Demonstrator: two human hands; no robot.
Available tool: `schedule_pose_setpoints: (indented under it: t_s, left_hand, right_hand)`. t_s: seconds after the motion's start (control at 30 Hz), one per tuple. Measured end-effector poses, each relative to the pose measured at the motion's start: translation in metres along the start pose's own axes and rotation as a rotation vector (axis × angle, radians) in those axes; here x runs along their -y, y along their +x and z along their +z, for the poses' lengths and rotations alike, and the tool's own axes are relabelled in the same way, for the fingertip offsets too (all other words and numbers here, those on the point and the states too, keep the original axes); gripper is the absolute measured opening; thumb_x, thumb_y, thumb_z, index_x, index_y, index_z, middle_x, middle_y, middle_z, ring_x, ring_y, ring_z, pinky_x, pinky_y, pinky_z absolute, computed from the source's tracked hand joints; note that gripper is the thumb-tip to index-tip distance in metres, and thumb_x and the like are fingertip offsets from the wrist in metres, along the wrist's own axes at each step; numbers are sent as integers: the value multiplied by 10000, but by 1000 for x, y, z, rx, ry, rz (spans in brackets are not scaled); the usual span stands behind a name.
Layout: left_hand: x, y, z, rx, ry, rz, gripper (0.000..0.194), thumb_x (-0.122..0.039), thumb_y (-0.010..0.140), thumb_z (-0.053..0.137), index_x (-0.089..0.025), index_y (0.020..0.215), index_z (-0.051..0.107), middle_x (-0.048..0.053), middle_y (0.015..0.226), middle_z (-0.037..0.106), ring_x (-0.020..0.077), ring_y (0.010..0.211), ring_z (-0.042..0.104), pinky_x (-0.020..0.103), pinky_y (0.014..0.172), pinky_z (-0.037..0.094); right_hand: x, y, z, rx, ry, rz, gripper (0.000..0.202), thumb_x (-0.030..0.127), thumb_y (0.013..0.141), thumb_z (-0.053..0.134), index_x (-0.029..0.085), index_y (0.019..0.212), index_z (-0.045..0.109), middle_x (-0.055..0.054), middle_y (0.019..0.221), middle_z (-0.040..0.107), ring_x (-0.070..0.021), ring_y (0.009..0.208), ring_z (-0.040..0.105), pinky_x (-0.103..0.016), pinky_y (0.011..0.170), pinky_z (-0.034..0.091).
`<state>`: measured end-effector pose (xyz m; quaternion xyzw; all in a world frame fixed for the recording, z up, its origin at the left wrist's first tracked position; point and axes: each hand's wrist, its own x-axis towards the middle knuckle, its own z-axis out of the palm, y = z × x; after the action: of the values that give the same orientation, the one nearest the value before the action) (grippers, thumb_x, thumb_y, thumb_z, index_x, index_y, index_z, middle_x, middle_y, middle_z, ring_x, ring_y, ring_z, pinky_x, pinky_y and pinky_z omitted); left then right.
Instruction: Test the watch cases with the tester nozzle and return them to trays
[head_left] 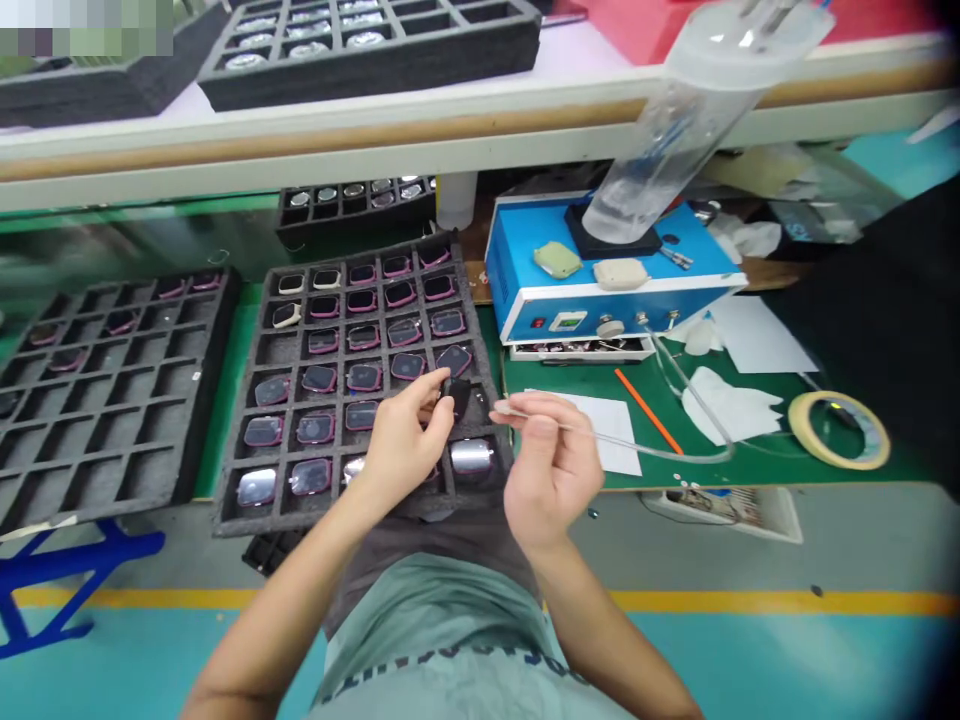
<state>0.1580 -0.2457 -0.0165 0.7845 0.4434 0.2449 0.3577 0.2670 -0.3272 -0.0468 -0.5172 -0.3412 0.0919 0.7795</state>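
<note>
Between thumb and fingers my left hand grips a small dark watch case, partly hidden by the fingers. Beside it, my right hand pinches the end of a thin clear tube, its tip pointing left at the case. The tube runs right and loops up to the front of a blue machine. Under both hands lies a dark foam tray, whose compartments hold several square watch cases, many with purple-pink edges.
Another foam tray lies at left. On the machine stand a clear cylinder and two small cases. An orange stick, white paper and a tape roll lie at right. A shelf edge crosses above, bearing more trays.
</note>
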Motion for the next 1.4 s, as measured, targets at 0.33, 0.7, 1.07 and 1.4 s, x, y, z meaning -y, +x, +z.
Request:
schedule_pose_setpoints:
  t_s: [0.33, 0.7, 1.07, 1.4]
  left_hand:
    - [17, -27, 10, -203, -828, -185, 370, -241, 791, 818, -131, 1134, 730, 105, 1050, 833, 200, 952, 808, 272, 867, 652]
    - [15, -29, 12, -237, -790, -117, 316, -182, 782, 844, -147, 1092, 796, 85, 1049, 843, 211, 931, 827, 274, 867, 680]
    - [17, -30, 14, -247, -766, -96, 325, -130, 789, 842, -163, 1111, 813, 58, 1040, 846, 178, 909, 826, 226, 856, 673]
    - [16, -30, 13, -243, -746, -75, 324, -117, 802, 833, -181, 1119, 816, 38, 1036, 847, 158, 900, 822, 208, 857, 666]
  right_hand:
    - [-18, -23, 13, 76, -113, -28, 141, 205, 1020, 640, 245, 1095, 752, -37, 1025, 805, -181, 963, 788, -346, 866, 673]
    - [-17, -21, 14, 102, -84, -39, 163, 156, 996, 664, 245, 1099, 754, -37, 1065, 825, -186, 1015, 806, -345, 912, 682]
    - [-15, -20, 13, 96, -77, -26, 184, 133, 990, 668, 246, 1102, 759, -28, 1064, 825, -169, 1010, 806, -307, 912, 674]
    - [-16, -20, 13, 101, -98, -7, 174, 144, 992, 670, 245, 1101, 760, -27, 1061, 827, -170, 1012, 805, -312, 917, 671]
